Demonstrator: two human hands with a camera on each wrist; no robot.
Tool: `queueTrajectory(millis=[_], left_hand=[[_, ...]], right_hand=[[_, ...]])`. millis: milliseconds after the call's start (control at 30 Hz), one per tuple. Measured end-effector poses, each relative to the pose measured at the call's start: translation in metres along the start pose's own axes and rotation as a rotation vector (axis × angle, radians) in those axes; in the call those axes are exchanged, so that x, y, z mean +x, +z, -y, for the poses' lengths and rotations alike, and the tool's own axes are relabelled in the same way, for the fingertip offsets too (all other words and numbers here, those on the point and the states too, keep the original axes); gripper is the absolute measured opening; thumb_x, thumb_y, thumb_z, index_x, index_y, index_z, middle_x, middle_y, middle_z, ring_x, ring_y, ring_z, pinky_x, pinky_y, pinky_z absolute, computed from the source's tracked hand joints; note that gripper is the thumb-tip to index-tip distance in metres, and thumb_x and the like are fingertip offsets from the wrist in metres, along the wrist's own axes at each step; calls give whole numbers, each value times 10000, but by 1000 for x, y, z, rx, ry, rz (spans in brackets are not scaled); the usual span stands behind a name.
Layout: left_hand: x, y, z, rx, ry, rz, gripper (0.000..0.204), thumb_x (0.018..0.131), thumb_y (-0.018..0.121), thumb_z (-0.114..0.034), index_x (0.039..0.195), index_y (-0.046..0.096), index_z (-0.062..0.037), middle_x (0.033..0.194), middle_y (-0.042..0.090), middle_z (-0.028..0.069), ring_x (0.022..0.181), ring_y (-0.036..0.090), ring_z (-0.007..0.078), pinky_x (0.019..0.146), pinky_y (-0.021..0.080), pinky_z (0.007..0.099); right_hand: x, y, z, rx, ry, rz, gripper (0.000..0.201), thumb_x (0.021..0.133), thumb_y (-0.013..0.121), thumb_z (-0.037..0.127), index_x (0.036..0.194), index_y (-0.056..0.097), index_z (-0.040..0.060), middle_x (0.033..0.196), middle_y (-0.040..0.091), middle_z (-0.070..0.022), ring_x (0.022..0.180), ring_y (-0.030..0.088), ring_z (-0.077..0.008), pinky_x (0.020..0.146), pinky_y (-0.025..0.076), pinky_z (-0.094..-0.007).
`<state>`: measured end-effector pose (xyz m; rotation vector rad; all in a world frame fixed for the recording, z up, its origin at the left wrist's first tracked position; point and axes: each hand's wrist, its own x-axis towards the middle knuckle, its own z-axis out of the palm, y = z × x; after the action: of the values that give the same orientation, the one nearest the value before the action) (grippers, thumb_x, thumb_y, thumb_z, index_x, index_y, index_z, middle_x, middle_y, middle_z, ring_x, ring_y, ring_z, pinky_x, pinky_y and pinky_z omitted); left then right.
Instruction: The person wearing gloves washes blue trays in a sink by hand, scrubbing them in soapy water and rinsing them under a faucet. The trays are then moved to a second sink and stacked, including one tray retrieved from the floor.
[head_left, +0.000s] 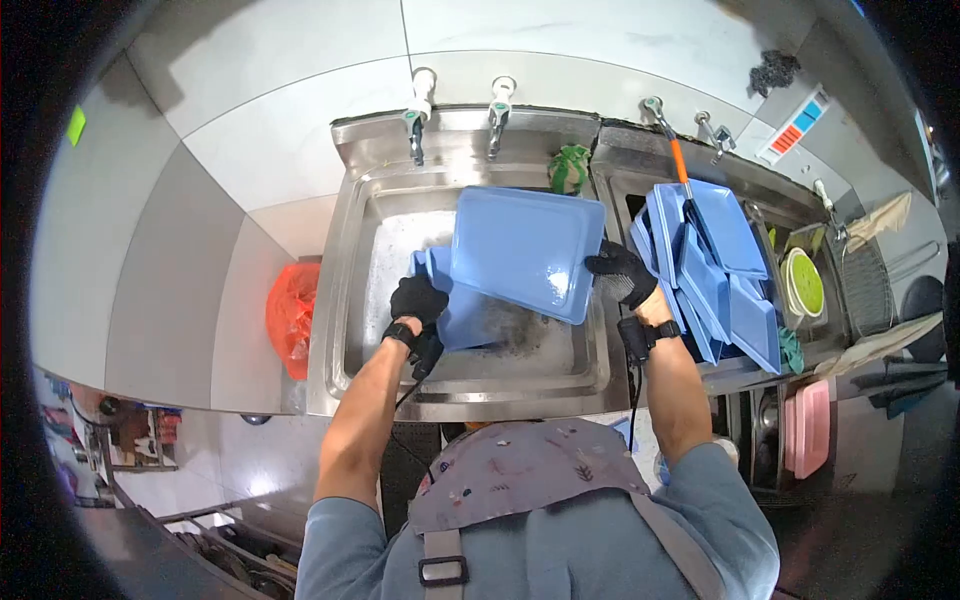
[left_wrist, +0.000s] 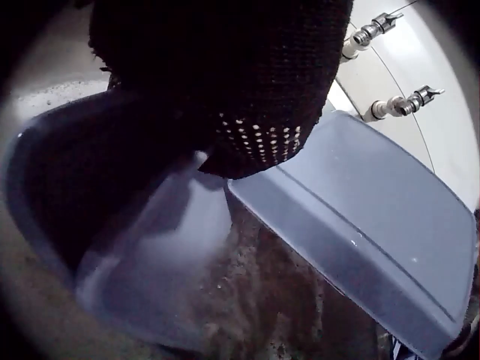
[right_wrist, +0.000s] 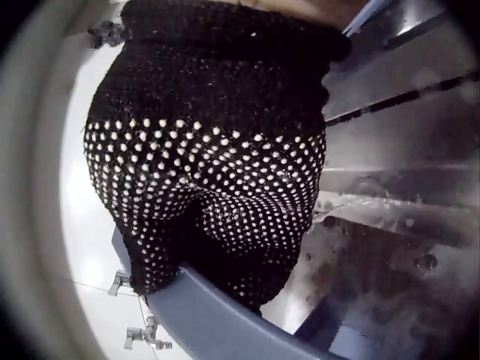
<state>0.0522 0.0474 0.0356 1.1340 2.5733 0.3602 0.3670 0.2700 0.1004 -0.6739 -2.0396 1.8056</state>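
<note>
A blue tray (head_left: 528, 250) is raised and tilted over the left sink basin. My gloved right hand (head_left: 622, 272) grips its right edge; in the right wrist view the dotted glove (right_wrist: 206, 180) curls round the tray's rim (right_wrist: 217, 315). My gloved left hand (head_left: 418, 300) is at the upper left of another blue tray (head_left: 465, 318), lower in the basin. The left wrist view has the dark glove (left_wrist: 225, 90) over that tray (left_wrist: 150, 255) and beside the raised one (left_wrist: 375, 202); its fingertips are hidden.
Several blue trays (head_left: 708, 265) are piled over the right basin, with an orange-handled tool (head_left: 680, 160) among them. Two taps (head_left: 499, 115) stand behind the left basin (head_left: 385, 225). A green cloth (head_left: 569, 168) lies at its back corner; a red bag (head_left: 292, 320) is at the left.
</note>
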Motion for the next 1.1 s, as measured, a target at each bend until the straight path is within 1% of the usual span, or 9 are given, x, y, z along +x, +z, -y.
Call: queueTrajectory(millis=[133, 233, 267, 367, 433, 533, 800, 1067, 1100], left_hand=[[10, 20, 3, 34, 37, 23, 423, 713, 628, -296, 1044, 682, -38, 992, 687, 234, 939, 668, 392, 833, 543, 448], [24, 32, 7, 34, 92, 52, 426, 720, 642, -315, 1025, 682, -21, 945, 691, 245, 903, 680, 386, 799, 552, 454], [24, 30, 5, 4, 86, 88, 434, 717, 651, -324, 1021, 680, -15, 927, 691, 248, 888, 684, 384, 786, 556, 456], [22, 33, -1, 67, 159, 6, 447, 731, 667, -362, 1002, 666, -6, 882, 687, 243, 856, 673, 399, 756, 543, 469], [27, 37, -2, 87, 148, -22, 464, 748, 668, -396, 988, 652, 1, 900, 677, 254, 881, 655, 409, 771, 525, 471], [21, 33, -4, 96, 165, 14, 453, 750, 666, -396, 954, 664, 8, 912, 675, 262, 896, 656, 403, 788, 525, 459], [24, 47, -12, 120, 183, 19, 435, 695, 682, -370, 911, 688, 8, 892, 687, 251, 862, 674, 401, 782, 547, 469], [18, 43, -25, 71, 260, 37, 430, 718, 660, -336, 944, 687, 29, 874, 679, 265, 863, 672, 402, 786, 543, 460], [18, 46, -24, 68, 257, 40, 430, 718, 660, -336, 944, 687, 29, 874, 679, 265, 863, 672, 402, 786, 543, 460]], right_hand=[[-28, -6, -19, 285, -18, -14, 335, 931, 598, 140, 1257, 607, 64, 1178, 651, -103, 1074, 583, -199, 993, 430, -309], [-34, -34, -79, -516, -294, -69, 373, 887, 569, 168, 1253, 639, 177, 1298, 586, -131, 1225, 518, -297, 1083, 381, -369], [-46, -18, -45, -386, -74, -166, 368, 879, 587, 201, 1241, 645, 173, 1289, 591, -136, 1226, 519, -292, 1081, 384, -375], [-67, -20, -50, -367, -254, -325, 362, 894, 614, 211, 1243, 626, 118, 1253, 609, -112, 1159, 559, -254, 1027, 422, -367], [-78, -9, -5, 270, -53, -403, 349, 905, 635, 183, 1231, 605, 61, 1167, 627, -72, 1048, 586, -192, 935, 461, -343], [-92, -20, -14, 617, -116, -460, 340, 910, 638, 132, 1228, 573, 29, 1087, 624, -42, 969, 577, -142, 867, 469, -311], [-93, -26, 6, 1304, -620, -779, 226, 932, 604, 71, 1147, 545, 33, 1163, 576, -129, 1126, 544, -265, 995, 453, -455], [-118, -69, 40, 1180, -684, -983, 230, 911, 638, 70, 1131, 574, 92, 1064, 629, -86, 1036, 604, -241, 929, 494, -427], [-120, -83, 20, 494, -592, -1178, 246, 898, 662, 87, 1127, 572, 93, 1031, 625, -82, 1010, 602, -234, 922, 486, -435]])
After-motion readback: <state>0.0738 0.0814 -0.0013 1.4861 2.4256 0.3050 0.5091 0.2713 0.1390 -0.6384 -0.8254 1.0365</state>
